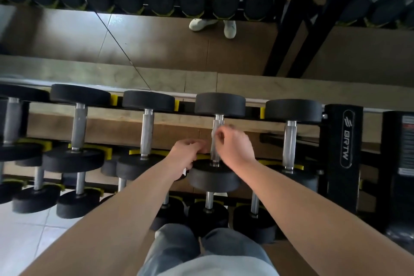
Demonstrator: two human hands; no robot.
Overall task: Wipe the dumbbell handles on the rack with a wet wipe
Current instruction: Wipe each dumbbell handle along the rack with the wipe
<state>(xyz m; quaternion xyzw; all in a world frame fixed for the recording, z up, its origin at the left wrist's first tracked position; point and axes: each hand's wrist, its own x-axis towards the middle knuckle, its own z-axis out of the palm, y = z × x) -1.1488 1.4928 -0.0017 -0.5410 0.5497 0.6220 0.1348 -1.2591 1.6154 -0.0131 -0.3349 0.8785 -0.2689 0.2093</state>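
On the top tier of the rack (pixel 342 141), the fourth dumbbell (pixel 219 104) from the left lies with its steel handle (pixel 215 154) running away from the viewer, between two neighbouring dumbbells (pixel 147 101) (pixel 293 110). The left hand (pixel 187 154) sits just left of the handle's near end, fingers curled; a small white edge of the wet wipe (pixel 185 171) shows beneath it, held in the hand. The right hand (pixel 235 144) is at the handle's right side, about mid-length, with its fingers (pixel 220 135) curled toward the bar. Motion blur hides whether they grip it or merely touch it. Lower tiers carry further dumbbells. Below, the person's jeans (pixel 177 246) stand close to the rack. Behind, a mirror reflects pale shoes (pixel 229 29).
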